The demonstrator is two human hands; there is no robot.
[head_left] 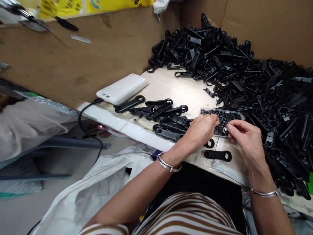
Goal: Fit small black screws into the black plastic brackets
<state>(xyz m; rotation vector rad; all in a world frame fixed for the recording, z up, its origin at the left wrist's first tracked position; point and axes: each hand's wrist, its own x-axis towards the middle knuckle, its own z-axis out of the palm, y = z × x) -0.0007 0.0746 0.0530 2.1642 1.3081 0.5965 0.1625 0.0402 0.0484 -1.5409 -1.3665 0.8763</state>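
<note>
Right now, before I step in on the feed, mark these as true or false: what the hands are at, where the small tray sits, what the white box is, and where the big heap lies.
1. Both hands meet over the clear tray of small black bits. True: the left hand and right hand have fingertips at it.
2. The white power bank has a black cable plugged in. True.
3. The big heap of black plastic parts lies to the person's left. False: it is piled to the right and far side of the table.
4. The wrists are bare. False: each wears a silver bangle.
5. The tray is empty. False: it holds small black pieces.
</note>
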